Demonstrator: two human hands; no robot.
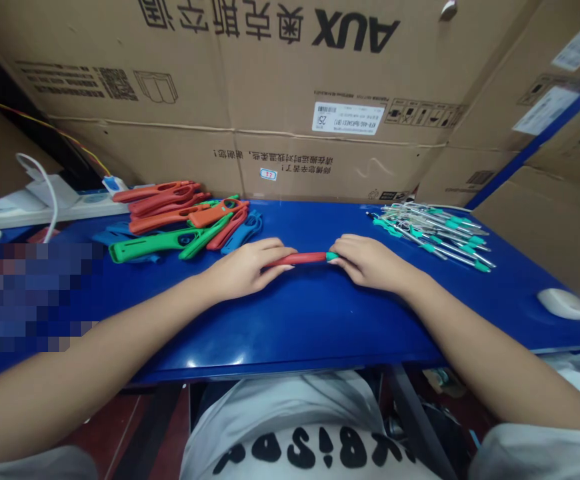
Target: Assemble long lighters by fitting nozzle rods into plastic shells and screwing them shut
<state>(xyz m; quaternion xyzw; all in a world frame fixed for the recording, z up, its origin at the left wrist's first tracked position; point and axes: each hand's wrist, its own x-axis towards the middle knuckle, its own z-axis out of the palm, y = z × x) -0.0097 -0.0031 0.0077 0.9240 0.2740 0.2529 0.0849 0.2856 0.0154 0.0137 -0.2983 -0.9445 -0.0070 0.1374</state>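
Observation:
Over the blue table, my left hand [250,268] is closed around a red lighter casing [310,258], its fingers on the left end. My right hand [367,263] pinches a small teal plastic piece [332,256] at the casing's right end; whatever else it holds is hidden by the fingers. To the left lies a pile of lighter casings in green [153,245], orange [215,212], red and blue. On the right is a bundle of thin metal tubes [430,230] with teal pieces and pale wires.
A large cardboard sheet [270,87] stands along the back of the blue table [290,320]. At the left are a white power strip [70,210] with cables and a blurred-out patch. A white computer mouse [565,304] lies near the right edge.

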